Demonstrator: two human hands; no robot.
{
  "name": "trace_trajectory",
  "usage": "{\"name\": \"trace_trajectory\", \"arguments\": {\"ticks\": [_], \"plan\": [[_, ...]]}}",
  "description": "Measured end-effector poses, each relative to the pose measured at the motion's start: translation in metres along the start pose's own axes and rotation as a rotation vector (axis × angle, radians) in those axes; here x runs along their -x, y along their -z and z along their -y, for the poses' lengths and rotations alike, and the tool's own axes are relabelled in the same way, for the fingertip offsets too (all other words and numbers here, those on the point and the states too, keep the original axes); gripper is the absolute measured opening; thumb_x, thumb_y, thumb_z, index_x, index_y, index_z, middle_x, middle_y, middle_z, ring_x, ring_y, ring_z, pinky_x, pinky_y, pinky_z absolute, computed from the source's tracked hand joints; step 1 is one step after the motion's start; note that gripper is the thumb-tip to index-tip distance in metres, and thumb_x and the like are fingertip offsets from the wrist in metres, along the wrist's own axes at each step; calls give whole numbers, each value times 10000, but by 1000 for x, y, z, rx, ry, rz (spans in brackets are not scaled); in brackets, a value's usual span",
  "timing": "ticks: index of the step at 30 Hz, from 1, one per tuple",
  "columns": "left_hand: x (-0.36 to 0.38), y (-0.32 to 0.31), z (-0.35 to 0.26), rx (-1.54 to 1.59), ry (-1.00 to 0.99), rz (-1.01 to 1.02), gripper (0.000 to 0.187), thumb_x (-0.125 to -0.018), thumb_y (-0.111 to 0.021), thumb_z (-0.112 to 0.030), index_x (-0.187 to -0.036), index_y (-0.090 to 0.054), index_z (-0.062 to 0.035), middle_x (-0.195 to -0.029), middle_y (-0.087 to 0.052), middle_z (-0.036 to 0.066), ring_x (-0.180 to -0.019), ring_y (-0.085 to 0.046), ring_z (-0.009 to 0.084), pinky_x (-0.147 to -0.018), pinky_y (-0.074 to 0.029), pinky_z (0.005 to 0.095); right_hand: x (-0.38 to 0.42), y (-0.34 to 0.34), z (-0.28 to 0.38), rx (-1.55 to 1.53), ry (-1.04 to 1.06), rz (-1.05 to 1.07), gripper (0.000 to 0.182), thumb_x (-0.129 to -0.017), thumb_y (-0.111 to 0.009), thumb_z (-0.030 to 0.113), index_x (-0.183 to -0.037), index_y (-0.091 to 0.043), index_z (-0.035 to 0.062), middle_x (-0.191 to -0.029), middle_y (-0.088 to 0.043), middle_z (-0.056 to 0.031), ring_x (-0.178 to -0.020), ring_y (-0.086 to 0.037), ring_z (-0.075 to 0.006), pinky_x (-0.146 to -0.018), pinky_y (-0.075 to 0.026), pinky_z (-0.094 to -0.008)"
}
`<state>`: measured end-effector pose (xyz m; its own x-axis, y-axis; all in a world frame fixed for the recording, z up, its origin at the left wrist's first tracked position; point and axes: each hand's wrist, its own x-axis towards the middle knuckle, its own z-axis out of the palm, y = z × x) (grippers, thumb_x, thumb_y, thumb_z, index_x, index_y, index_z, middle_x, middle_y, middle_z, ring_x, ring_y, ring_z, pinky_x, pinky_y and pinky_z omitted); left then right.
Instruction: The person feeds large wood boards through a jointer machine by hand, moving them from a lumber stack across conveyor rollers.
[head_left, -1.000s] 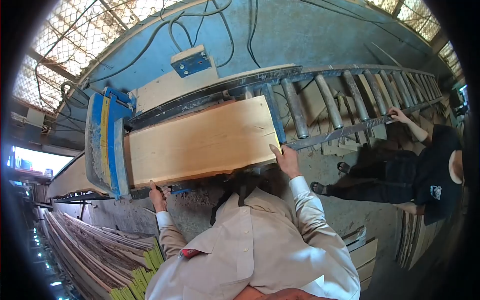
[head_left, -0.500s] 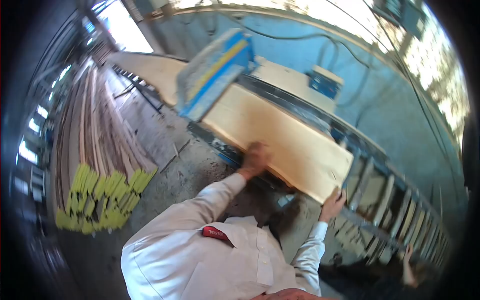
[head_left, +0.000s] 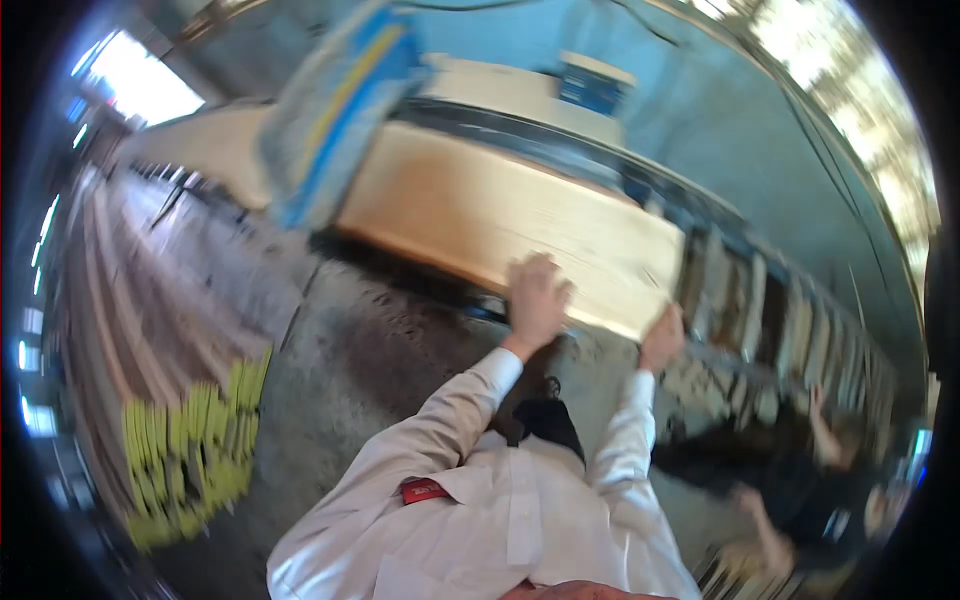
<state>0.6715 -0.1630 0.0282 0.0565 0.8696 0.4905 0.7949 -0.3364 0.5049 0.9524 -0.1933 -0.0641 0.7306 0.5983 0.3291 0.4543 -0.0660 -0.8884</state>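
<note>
A wide pale wooden board [head_left: 520, 220] lies flat on a dark machine bed, its far left end at an upright blue guard with a yellow stripe [head_left: 345, 100]. On its near edge rests my left hand [head_left: 538, 300], fingers spread over the top face. My right hand [head_left: 661, 338] holds the near right corner, fingers closed around the edge; motion blur softens its outline. Both arms are in white sleeves.
A roller conveyor [head_left: 780, 310] runs off to the right. Long planks with yellow-painted ends [head_left: 195, 450] are stacked at left. A person in dark clothes [head_left: 820, 495] is at lower right. A blue box [head_left: 595, 88] sits behind the machine.
My left hand has moved right along the board's near edge, closer to my right hand, and its fingers are spread. My right hand stays at the corner. The whole view has turned.
</note>
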Motion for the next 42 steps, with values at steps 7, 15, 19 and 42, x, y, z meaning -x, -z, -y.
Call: {"name": "trace_trajectory", "arguments": {"ticks": [7,15,19,42], "plan": [[-25,-31,-12,-128,-77,-25,387,-944,-669,-307,-1238,-602,-65,-1316,-612,163,-1300,-518,357,-1132,-335,539,-29,-11,58,155,-115,-91,437,-1028,-551,391,-944,-728,0,-773,-647,-270,-635,-606,-341,-643,-476,-457],[-45,-63,-9,-218,-58,-9,464,-921,-651,-404,-1242,-629,-69,-1385,-582,139,-1351,-486,350,-1172,-302,552,-61,-14,58,227,-98,67,375,-966,-626,416,-1114,-732,89,-944,-726,-241,-900,-703,-438,-803,-540,-503],[-45,-57,-15,-256,-77,8,445,-928,-632,-362,-1252,-633,-58,-1389,-589,151,-1346,-501,363,-1148,-333,525,-65,-14,56,193,-131,113,386,-953,-651,388,-1160,-723,71,-984,-736,-235,-948,-712,-424,-842,-546,-483],[-37,-61,-17,-256,-112,60,443,-941,-653,-313,-1317,-581,-88,-1442,-556,152,-1379,-469,341,-1189,-299,510,-68,2,27,-27,-45,350,632,-918,-677,391,-1413,-566,15,-1311,-637,-269,-1177,-642,-415,-1009,-514,-441]]}}
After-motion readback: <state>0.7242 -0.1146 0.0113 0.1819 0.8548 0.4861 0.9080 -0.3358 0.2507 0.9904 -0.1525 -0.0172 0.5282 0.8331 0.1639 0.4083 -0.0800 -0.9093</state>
